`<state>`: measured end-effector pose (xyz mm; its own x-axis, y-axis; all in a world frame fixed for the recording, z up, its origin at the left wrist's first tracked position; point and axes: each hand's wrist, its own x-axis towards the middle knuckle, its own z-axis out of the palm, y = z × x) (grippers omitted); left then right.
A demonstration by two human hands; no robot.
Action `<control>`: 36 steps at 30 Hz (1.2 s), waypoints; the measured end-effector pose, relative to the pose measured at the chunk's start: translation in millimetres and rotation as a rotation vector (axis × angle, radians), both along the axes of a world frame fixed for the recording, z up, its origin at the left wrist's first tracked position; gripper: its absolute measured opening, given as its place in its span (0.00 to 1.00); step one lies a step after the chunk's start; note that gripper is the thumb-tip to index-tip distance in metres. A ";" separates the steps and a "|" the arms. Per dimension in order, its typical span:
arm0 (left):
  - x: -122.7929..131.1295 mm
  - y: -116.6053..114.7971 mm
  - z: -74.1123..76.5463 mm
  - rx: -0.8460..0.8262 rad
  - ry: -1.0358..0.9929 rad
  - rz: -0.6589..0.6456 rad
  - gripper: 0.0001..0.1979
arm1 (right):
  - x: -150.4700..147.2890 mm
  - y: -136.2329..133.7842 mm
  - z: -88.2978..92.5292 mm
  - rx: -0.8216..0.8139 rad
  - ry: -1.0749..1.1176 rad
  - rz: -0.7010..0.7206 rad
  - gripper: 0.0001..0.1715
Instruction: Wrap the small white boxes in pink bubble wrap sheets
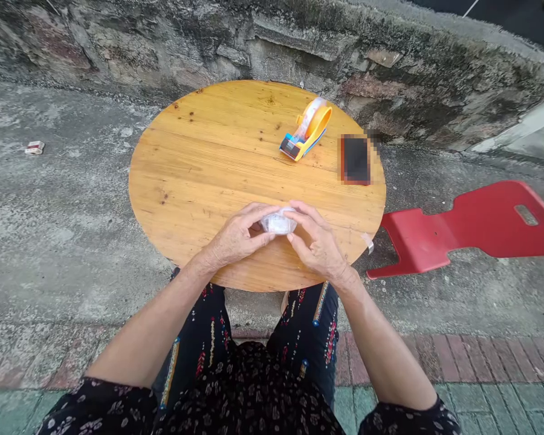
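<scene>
Between my two hands is a small whitish package (279,222), shiny like clear plastic wrap; what is inside it I cannot make out. My left hand (240,237) grips its left side, thumb at the near edge and fingers over the far edge. On the right side, my right hand (315,237) holds it the same way, fingers curled over the top and thumb below. The package is at the near part of the round wooden table (199,163). Farther back stands a yellow and blue tape dispenser (306,130) with a roll of tape in it.
A dark, blurred-out rectangular thing with a reddish edge (356,160) lies at the table's right. A strip of tape (368,243) hangs from the right rim. Beside the table is a red plastic chair (476,223). A stone wall (199,48) runs behind; a small box (35,147) lies on the ground.
</scene>
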<state>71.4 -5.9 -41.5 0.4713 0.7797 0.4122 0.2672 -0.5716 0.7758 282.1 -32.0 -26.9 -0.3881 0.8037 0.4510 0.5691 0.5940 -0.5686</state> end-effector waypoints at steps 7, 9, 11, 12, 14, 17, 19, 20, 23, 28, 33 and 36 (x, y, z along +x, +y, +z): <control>1.4 -0.6 -0.4 0.011 0.015 0.018 0.23 | -9.2 2.0 0.7 0.313 -0.187 -0.189 0.10; 1.4 -1.0 0.0 0.010 0.016 0.018 0.23 | -11.3 3.8 2.1 0.368 -0.197 -0.216 0.07; 1.8 -1.5 0.5 0.002 0.016 0.019 0.24 | -12.8 4.4 3.1 0.414 -0.190 -0.228 0.07; 2.0 -1.7 0.7 -0.002 0.015 0.021 0.24 | -13.5 4.3 3.5 0.428 -0.184 -0.230 0.07; 2.6 -2.0 0.6 -0.004 0.010 0.026 0.24 | -14.7 3.4 4.3 0.437 -0.176 -0.231 0.07; 3.5 -1.6 -1.4 0.008 -0.007 0.033 0.24 | -16.4 1.1 5.2 0.448 -0.184 -0.225 0.06; 4.3 -0.9 -3.0 0.022 -0.027 0.036 0.24 | -17.4 -0.6 4.4 0.454 -0.200 -0.224 0.06; 4.8 -0.5 -3.6 0.028 -0.038 0.036 0.24 | -17.8 -1.5 3.4 0.454 -0.207 -0.227 0.06; 6.2 0.3 -4.2 0.039 -0.059 0.032 0.23 | -18.2 -3.8 -1.2 0.439 -0.215 -0.246 0.06; 6.5 0.5 -3.1 0.051 -0.051 0.034 0.24 | -19.1 -6.5 -5.7 0.393 -0.185 -0.272 0.06; 6.4 0.8 -3.6 0.043 -0.040 0.041 0.23 | -22.4 -10.2 -5.4 0.296 -0.195 -0.269 0.06; 5.9 1.5 -4.6 0.029 -0.038 0.034 0.23 | -21.9 -13.5 -4.2 0.267 -0.167 -0.277 0.06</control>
<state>77.3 -4.4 -46.0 0.4286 0.7826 0.4515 0.2573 -0.5848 0.7693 260.2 -45.5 -31.0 -0.2590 0.7510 0.6073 0.7992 0.5197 -0.3018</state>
